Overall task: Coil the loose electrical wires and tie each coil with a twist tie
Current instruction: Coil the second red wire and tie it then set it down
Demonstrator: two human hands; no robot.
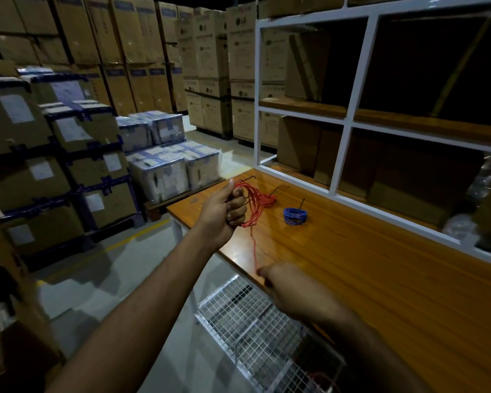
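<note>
Red wire is what I have in both hands just now: my left hand is fisted round a bunch of its loops, held up over the far left corner of the wooden surface, while my right hand, nearer to me, pinches the free strand at its fingertips. That strand runs almost straight from the bottom of the loops down toward me, taut or nearly so, its length lying near-to-far. As I judge it, the next wrap means carrying the right hand up and away to the left hand, since the coil sits farther out. A second red coil and a finished-looking blue coil lie just beyond and right, apart from each other.
</note>
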